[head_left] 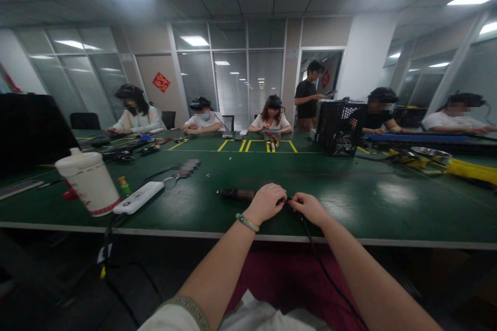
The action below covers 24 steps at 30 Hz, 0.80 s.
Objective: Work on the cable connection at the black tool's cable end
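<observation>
Your left hand [269,200] is curled around the rear of a dark, cylindrical tool with a metal tip [236,194], near the middle of the green-topped bench's [361,230] front edge. Your right hand [309,208] appears to pinch the slim black cable [316,251] that drops over that edge. You seem to be working the cable joint; next calls for a steady left grip and straight alignment.

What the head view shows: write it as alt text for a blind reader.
A person's left hand holds a dark cylindrical tool at a green table; close beside it, the right hand holds a black cable. A white cup and power strip are to the left, and people sit across the table.
</observation>
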Each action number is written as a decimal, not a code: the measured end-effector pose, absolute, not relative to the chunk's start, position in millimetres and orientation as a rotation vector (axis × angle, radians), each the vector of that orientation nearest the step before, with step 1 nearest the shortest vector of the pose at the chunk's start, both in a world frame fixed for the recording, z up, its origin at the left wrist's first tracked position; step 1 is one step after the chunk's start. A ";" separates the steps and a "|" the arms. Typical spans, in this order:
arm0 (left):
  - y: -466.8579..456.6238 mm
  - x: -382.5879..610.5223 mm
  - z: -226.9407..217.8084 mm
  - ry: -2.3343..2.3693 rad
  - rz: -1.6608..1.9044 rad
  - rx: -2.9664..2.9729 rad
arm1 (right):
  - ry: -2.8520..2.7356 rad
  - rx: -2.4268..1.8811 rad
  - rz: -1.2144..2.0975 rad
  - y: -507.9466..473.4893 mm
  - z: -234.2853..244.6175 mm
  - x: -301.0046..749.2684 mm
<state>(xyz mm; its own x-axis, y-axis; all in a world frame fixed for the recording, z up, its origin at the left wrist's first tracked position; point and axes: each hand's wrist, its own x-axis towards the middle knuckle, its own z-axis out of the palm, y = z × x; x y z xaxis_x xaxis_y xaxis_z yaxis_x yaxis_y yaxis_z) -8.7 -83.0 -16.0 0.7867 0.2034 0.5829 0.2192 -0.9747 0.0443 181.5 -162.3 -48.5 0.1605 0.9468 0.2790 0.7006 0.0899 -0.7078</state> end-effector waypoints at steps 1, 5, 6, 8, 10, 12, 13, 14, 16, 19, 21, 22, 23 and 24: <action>-83.2 -8.8 -16.0 -0.358 -0.962 -2.942 | -1.598 -1.668 0.404 -162.3 -48.5 181.5; -83.4 -9.6 -16.5 -0.414 -1.015 -2.923 | -1.600 -1.665 0.401 -162.4 -48.3 181.7; -83.3 -9.7 -16.6 -0.416 -1.025 -2.923 | -1.601 -1.664 0.401 -162.4 -48.2 181.7; -83.0 -9.8 -16.4 -0.400 -1.030 -2.930 | -1.603 -1.662 0.402 -162.1 -48.1 181.8; -82.9 -9.6 -15.9 -0.366 -1.014 -2.940 | -1.601 -1.663 0.403 -161.9 -48.2 181.8; -82.8 -9.4 -15.4 -0.336 -0.994 -2.949 | -1.596 -1.665 0.405 -161.9 -48.5 181.6; -82.8 -9.3 -15.4 -0.331 -0.988 -2.952 | -1.593 -1.668 0.406 -162.0 -48.5 181.5; -82.8 -9.2 -15.5 -0.334 -0.986 -2.951 | -1.590 -1.670 0.408 -162.1 -48.5 181.3; -82.5 -9.1 -16.3 -0.363 -0.994 -2.944 | -1.587 -1.673 0.414 -162.7 -48.1 180.7; -81.8 -9.3 -17.9 -0.405 -1.020 -2.930 | -1.586 -1.675 0.424 -163.4 -47.1 179.8; -81.4 -9.5 -18.3 -0.404 -1.036 -2.927 | -1.583 -1.677 0.429 -163.5 -46.6 179.2; -81.3 -9.6 -18.2 -0.394 -1.038 -2.928 | -1.582 -1.678 0.431 -163.5 -46.4 179.0; -81.3 -9.6 -17.9 -0.378 -1.034 -2.931 | -1.580 -1.680 0.431 -163.5 -46.2 178.8; -81.3 -9.6 -17.6 -0.359 -1.025 -2.934 | -1.578 -1.681 0.431 -163.5 -46.1 178.7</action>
<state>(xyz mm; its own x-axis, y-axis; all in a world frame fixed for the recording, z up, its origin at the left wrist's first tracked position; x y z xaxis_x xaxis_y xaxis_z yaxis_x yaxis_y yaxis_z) -9.6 -81.3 -17.6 0.7590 0.2111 0.6159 0.2198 -0.9735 0.0629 178.7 -163.5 -46.1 0.1731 0.9507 0.2575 0.6883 0.0702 -0.7221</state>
